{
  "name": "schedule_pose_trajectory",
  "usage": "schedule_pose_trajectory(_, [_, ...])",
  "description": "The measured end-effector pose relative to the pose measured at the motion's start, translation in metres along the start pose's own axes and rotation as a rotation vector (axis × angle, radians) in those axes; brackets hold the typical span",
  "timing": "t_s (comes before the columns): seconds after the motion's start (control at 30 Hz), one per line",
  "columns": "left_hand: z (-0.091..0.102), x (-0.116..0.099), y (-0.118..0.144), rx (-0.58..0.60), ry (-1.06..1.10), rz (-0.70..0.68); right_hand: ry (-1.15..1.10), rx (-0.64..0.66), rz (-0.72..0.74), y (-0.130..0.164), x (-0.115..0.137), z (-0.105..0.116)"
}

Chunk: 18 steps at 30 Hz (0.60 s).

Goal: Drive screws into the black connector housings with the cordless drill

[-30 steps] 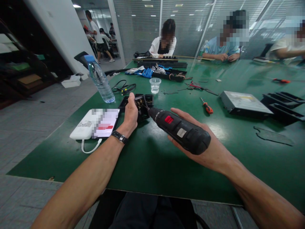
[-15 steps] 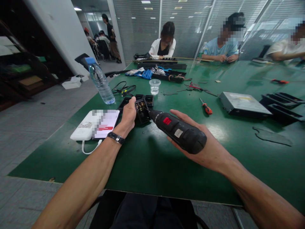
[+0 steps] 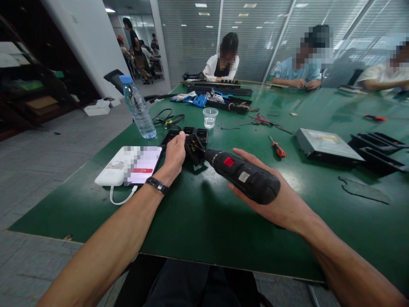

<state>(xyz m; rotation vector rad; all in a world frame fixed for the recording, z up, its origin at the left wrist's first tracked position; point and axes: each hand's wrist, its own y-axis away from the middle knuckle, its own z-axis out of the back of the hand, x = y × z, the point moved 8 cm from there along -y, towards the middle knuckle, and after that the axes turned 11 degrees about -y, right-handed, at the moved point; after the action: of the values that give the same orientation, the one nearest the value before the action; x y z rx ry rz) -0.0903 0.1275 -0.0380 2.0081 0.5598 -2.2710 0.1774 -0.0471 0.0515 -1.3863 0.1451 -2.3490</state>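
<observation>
Left hand (image 3: 174, 154): you grip the small black plastic housing (image 3: 194, 148), now tilted up (earlier flatter).
Right hand (image 3: 271, 200): closed round the black cordless electric screwdriver (image 3: 244, 177), tip at the housing.

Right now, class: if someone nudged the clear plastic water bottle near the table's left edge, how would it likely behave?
The water bottle stands tall and narrow on the green table, so it would probably tip rather than slide. It looks partly full, so fairly heavy low down, which may steady it somewhat. Once on its side, its round body would likely roll, and the table edge is close.
</observation>
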Motion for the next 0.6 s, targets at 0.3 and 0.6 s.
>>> schedule_pose_trajectory(0.3, [0.003, -0.002, 0.002, -0.062, -0.055, -0.073, 0.051, -0.051, 0.029, -0.001, 0.004, 0.004])
schedule_pose_trajectory(0.6, [0.008, -0.011, 0.010, -0.109, -0.142, -0.070, -0.004, -0.065, -0.094, 0.004, -0.005, 0.016])
